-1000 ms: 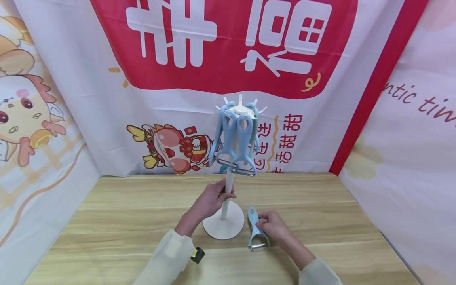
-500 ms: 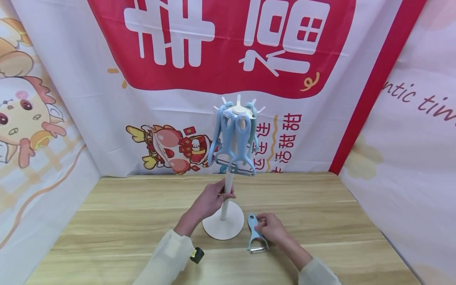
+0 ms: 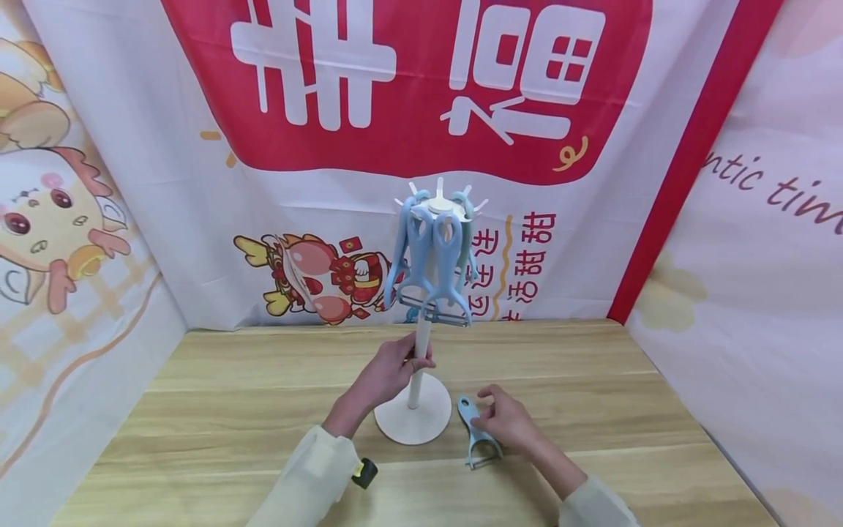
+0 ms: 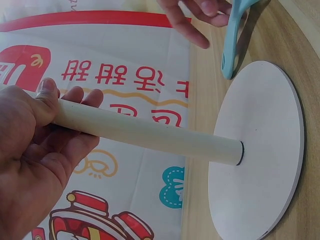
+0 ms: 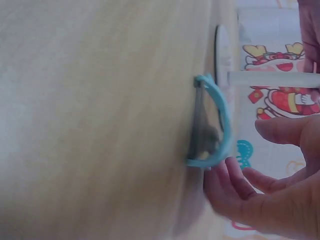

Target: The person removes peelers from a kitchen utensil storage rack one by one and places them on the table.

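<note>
My left hand (image 3: 394, 368) grips the white post (image 3: 422, 342) of an upright stand, thumb and fingers wrapped round it in the left wrist view. The post rises from a round white base (image 4: 260, 150). Several light blue peelers (image 3: 446, 256) hang by their handle holes from prongs at its top. Right of the base, one light blue peeler (image 3: 467, 410) lies on the table, blade end towards me. My right hand (image 3: 510, 421) is beside its handle; in the right wrist view the thumb stands well away from it, while the other fingers are close to the peeler, any contact unclear.
The stand is on a wood-grain table (image 3: 579, 380). A white and red printed cloth (image 3: 303, 190) hangs behind, and another printed cloth (image 3: 744, 293) borders the right side. A small black object (image 3: 365, 473) shows at my left sleeve.
The peeler has come slightly towards me and turned a little. My right fingers, earlier pinching its handle, have spread away from it. The left hand has stayed on the post.
</note>
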{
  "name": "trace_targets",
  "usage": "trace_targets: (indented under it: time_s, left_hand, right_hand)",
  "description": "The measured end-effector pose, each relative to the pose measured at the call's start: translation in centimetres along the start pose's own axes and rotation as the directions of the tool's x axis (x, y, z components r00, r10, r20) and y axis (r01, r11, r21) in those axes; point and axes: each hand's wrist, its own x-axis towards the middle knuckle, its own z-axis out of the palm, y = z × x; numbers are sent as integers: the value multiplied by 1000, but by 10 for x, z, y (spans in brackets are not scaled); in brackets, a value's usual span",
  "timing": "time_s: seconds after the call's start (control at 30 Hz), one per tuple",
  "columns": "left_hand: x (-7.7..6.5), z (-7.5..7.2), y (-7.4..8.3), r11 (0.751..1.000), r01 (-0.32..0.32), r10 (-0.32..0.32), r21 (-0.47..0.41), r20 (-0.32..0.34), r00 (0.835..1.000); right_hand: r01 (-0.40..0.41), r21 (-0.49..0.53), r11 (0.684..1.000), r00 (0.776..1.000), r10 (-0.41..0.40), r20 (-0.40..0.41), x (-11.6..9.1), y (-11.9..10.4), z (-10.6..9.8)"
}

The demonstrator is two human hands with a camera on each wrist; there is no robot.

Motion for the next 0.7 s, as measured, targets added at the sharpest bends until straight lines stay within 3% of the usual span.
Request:
trace_targets:
  time_s: [0.3, 0.7]
  left_hand:
    - [0, 1, -1, 1000, -3, 3, -6, -4, 1000]
    - [-1, 1, 2, 1000, -1, 1, -7, 0, 1000]
  right_hand:
    - [149, 84, 985, 985, -141, -103, -3, -47, -44]
    - [373, 122, 920, 923, -355, -147, -17, -124, -105]
